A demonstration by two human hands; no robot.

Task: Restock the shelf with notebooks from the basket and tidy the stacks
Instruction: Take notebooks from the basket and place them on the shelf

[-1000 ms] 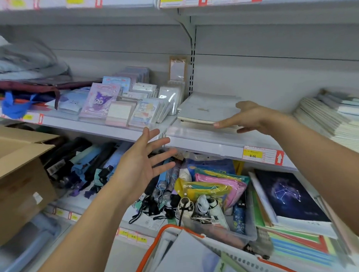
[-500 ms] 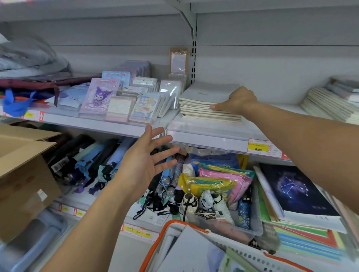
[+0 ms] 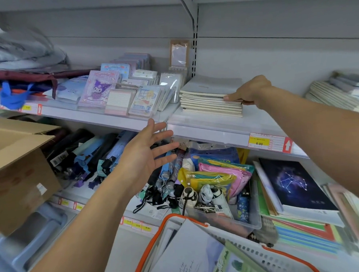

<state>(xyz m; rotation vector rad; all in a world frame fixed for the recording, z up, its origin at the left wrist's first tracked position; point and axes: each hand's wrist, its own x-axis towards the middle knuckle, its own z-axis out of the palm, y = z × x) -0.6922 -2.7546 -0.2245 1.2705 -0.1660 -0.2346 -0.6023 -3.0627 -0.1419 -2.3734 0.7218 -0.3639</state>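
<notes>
Grey metal back panel (image 3: 274, 54) (slotted upright (image 3: 195, 51) at centre), cardboard box (image 3: 16, 165) at left, even lighting.

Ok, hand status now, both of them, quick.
Left hand: open, fingers spread in the air, holding nothing.
Right hand: at the right end of the white notebook stack, fingers against its edge; whether it grips cannot be told.

We see a cardboard box (image 3: 16, 171) at the left, folded umbrellas (image 3: 96, 156) on the lower shelf, bright pouches (image 3: 218, 175) in a clear bin (beside them), a price tag (image 3: 267, 141) reading 6.00, and cartoon notepads (image 3: 98, 89) higher up.
</notes>
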